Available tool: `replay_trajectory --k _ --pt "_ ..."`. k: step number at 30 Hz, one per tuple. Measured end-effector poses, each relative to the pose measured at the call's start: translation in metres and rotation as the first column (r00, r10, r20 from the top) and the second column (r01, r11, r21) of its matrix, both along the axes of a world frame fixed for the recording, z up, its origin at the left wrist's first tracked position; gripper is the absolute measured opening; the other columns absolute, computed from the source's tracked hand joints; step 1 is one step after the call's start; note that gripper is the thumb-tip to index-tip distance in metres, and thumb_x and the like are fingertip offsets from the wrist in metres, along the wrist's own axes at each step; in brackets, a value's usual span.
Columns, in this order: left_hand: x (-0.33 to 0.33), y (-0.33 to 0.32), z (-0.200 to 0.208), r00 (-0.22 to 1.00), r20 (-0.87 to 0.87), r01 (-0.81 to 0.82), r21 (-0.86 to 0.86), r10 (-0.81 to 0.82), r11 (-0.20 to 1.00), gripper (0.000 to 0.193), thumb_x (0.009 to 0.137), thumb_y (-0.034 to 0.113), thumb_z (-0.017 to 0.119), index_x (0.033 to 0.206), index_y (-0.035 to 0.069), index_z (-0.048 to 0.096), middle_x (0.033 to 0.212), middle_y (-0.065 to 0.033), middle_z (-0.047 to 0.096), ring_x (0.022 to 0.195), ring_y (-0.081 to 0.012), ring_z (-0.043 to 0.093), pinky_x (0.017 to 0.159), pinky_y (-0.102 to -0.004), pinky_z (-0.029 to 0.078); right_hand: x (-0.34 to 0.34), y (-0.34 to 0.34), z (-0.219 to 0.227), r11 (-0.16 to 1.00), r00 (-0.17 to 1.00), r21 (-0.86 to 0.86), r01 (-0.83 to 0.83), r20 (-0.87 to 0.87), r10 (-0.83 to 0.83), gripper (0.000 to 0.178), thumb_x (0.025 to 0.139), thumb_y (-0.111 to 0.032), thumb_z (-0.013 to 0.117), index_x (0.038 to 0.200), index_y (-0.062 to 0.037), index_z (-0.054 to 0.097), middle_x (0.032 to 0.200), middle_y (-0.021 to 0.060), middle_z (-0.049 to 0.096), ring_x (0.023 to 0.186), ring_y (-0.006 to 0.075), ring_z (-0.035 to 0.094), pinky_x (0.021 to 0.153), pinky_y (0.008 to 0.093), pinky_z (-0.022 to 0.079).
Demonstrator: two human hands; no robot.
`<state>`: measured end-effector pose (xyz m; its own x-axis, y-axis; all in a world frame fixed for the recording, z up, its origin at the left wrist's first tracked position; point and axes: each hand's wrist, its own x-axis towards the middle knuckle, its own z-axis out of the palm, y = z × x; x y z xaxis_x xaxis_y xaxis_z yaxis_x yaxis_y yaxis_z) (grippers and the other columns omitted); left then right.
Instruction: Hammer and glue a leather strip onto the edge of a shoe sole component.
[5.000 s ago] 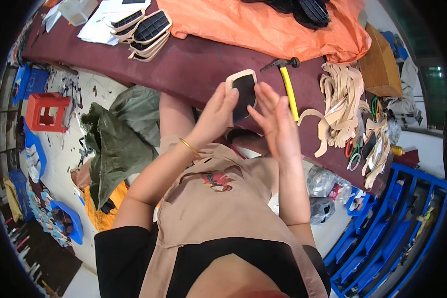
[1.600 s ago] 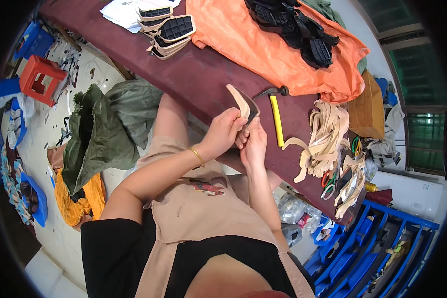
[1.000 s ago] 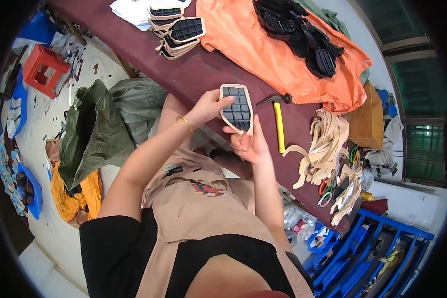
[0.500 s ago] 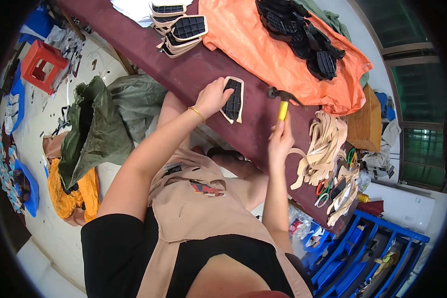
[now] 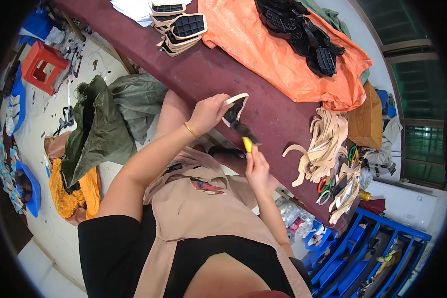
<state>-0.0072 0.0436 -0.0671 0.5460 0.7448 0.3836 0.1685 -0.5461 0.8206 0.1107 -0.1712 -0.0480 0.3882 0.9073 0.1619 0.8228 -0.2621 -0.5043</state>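
My left hand [image 5: 208, 117] is closed on one side of a black gridded sole piece [image 5: 235, 110] with a beige rim. The piece is tilted up on edge at the near side of the table. My right hand [image 5: 258, 171] grips a hammer [image 5: 248, 144] by its yellow handle. The dark hammer head, smeared by motion, is right at the lower end of the sole piece; whether it touches cannot be made out. Beyond my left hand stands a stack of similar beige-rimmed sole pieces [image 5: 187, 27].
Black sole parts [image 5: 326, 59] lie on an orange sheet [image 5: 278, 74] across the dark red table [image 5: 193, 69]. Beige strips [image 5: 323, 144] and scissors [image 5: 324, 196] are at the right, near a wooden box [image 5: 365, 119]. Left are a green sack [image 5: 94, 134] and a red stool [image 5: 44, 67]; lower right, a blue rack [image 5: 382, 228].
My right hand has swung the hammer left and nearer to me, down to the sole piece. The left hand has tipped the piece up from lying nearly flat.
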Motion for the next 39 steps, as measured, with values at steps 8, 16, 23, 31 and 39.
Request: replay_trajectory --k 8,16,23,31,39 --pt "-0.002 0.005 0.001 1.000 0.019 0.000 0.088 -0.001 0.996 0.017 0.084 0.016 0.063 0.095 0.003 0.059 0.071 -0.0115 0.056 0.059 -0.0275 0.056 0.055 -0.0352 0.046 -0.009 0.006 -0.003 0.967 0.996 0.240 -0.086 0.011 0.086 0.027 0.089 -0.006 0.055 0.114 0.0018 0.058 0.079 0.0174 0.059 0.067 0.0323 0.060 0.058 0.0381 0.048" --pt "-0.004 0.016 -0.002 0.995 -0.090 -0.022 0.134 0.034 0.991 0.018 0.081 0.021 0.066 0.090 0.006 0.061 0.068 -0.0062 0.054 0.069 -0.0244 0.053 0.070 -0.0348 0.039 -0.018 0.017 0.009 0.979 0.997 0.204 0.013 -0.072 0.002 0.035 0.090 -0.009 0.053 0.124 -0.0022 0.053 0.075 0.0187 0.056 0.061 0.0323 0.057 0.057 0.0392 0.047" --pt "-0.001 0.018 -0.007 0.982 -0.185 -0.017 0.134 0.042 0.991 0.027 0.081 0.026 0.066 0.098 0.007 0.061 0.090 -0.0077 0.058 0.093 -0.0263 0.051 0.083 -0.0379 0.036 -0.018 0.021 -0.007 0.989 0.998 0.145 0.006 -0.065 0.004 0.033 0.090 -0.011 0.053 0.121 -0.0003 0.055 0.080 0.0198 0.059 0.068 0.0327 0.062 0.061 0.0374 0.048" --pt "0.013 0.066 -0.010 0.910 -0.185 -0.352 0.129 0.372 0.927 0.062 0.073 0.040 0.071 0.123 0.010 0.048 0.124 -0.0109 0.046 0.114 -0.0295 0.042 0.092 -0.0449 0.033 0.000 0.069 0.057 0.941 0.775 0.200 0.274 -0.626 -0.092 0.038 0.095 -0.013 0.047 0.131 -0.0028 0.048 0.067 -0.0001 0.053 0.053 0.0051 0.044 0.048 0.0213 0.039" --pt "0.007 0.007 -0.025 0.992 -0.094 0.107 0.339 -0.079 0.935 0.013 0.079 0.024 0.065 0.087 0.014 0.066 0.091 0.0018 0.060 0.096 -0.0182 0.052 0.085 -0.0343 0.035 0.058 0.132 -0.007 0.983 0.995 0.181 0.014 0.097 -0.032 0.039 0.092 -0.014 0.050 0.130 -0.0067 0.049 0.087 0.0222 0.062 0.079 0.0394 0.062 0.069 0.0433 0.049"
